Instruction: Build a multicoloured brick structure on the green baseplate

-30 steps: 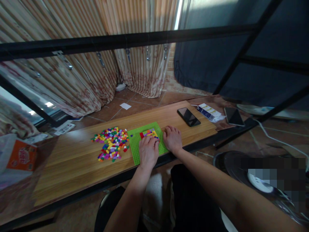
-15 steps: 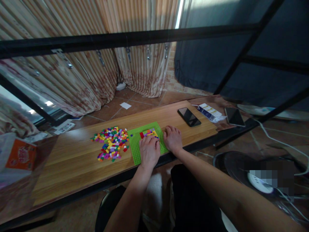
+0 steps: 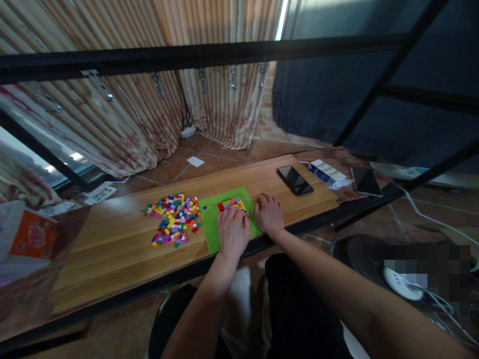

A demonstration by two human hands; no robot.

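On the wooden board lies a green studded baseplate (image 3: 210,229), partly covered by my hands. My left hand (image 3: 234,232) is over its middle with the fingers bent down and close together; what is under the fingertips is hidden. Just beyond them, a patch of small coloured bricks (image 3: 235,203) shows on the plate, with a red brick (image 3: 220,206) at its left end. A lone blue brick (image 3: 204,207) is near the plate's left edge. My right hand (image 3: 268,214) rests at the right edge of the plate, fingers curled in, and its grip is hidden.
Left of the plate, a pile of mixed bricks (image 3: 174,217) is spread over the wooden board (image 3: 119,244). A black phone (image 3: 295,180) lies right of my hands, with a printed packet (image 3: 326,172) and another dark device (image 3: 365,180) beyond. A plastic tub (image 3: 28,244) stands far left.
Both hands keep nearly the same place and pose at the plate. The whole view has shifted slightly; the bricks show no clear change.
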